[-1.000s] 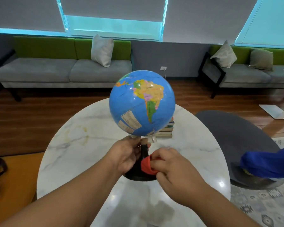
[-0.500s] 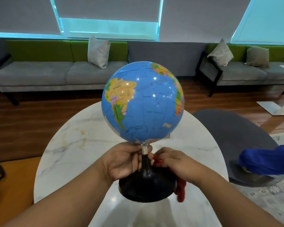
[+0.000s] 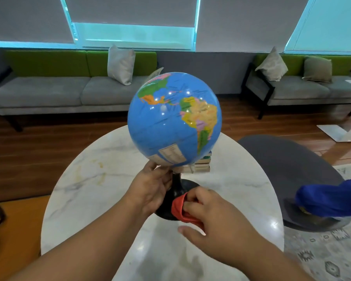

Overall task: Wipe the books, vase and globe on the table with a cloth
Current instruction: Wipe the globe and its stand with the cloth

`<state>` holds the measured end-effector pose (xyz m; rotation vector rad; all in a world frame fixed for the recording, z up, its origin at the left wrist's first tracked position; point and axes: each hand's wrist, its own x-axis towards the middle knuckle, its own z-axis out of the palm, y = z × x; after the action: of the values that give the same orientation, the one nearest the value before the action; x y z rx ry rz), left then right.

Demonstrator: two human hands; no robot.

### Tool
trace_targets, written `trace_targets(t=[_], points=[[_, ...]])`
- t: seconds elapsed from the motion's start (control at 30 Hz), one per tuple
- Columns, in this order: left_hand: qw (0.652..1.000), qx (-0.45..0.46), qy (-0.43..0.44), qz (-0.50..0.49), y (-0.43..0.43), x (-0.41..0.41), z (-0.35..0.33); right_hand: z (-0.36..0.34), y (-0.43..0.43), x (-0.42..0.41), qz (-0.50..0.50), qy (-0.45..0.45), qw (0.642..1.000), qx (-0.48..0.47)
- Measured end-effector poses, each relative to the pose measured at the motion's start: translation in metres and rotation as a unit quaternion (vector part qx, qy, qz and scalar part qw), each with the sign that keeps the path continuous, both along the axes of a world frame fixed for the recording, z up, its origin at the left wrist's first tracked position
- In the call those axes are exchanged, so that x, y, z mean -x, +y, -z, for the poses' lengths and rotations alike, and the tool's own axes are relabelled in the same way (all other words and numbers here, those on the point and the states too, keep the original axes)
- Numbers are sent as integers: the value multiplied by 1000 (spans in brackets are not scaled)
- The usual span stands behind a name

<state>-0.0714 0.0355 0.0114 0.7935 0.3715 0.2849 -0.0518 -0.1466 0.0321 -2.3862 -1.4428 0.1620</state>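
**Two hands busy with the globe [image 3: 174,118]**

The left hand [image 3: 150,191] curls round the black stand [image 3: 177,189] under the blue ball. The right hand [image 3: 213,222] pinches a red cloth [image 3: 179,208] and presses it on that stand. The globe leans over the middle of the white bench [image 3: 89,179]. A small pile of books [image 3: 203,166] sits just behind it.

The globe [image 3: 170,122] conceals most of the book stack [image 3: 203,166]. The cloth [image 3: 177,207] and right hand [image 3: 217,222] cover part of the base [image 3: 187,184].
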Motion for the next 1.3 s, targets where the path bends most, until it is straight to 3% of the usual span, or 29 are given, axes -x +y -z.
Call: trace_targets(t=[0.07, 0.13, 0.37, 0.47, 0.63, 0.73, 0.93, 1.2, 1.3], points=[[1000, -12, -3, 1, 0, 0, -3, 7, 0, -1, 28, -64, 997, -27], [999, -27, -4, 17, 3, 1, -7, 8, -4, -7, 43, -72, 994, -63], [987, -157, -11, 19, 10, 9, -17, -2, -10, -21, 92, -49, 993, -57], [983, -185, -2, 3, 3, 11, -12, -10, 4, -10, 54, -25, 998, -12], [985, -170, -21, 12, -10, 9, -14, -9, 30, 11, -19, -42, 999, 15], [982, -188, 9, 0, -8, 11, -12, -8, 15, 5, -58, -3, 998, 6], [983, -181, 26, -33, -2, 14, -11, -11, -4, -20, 29, -3, 999, -29], [983, -174, 5, -57, -11, 13, -13, -6, 11, 6, -89, -37, 995, -8], [980, -185, 28, -67, -7, 17, -14, -2, -11, -11, -50, -6, 998, -43]])
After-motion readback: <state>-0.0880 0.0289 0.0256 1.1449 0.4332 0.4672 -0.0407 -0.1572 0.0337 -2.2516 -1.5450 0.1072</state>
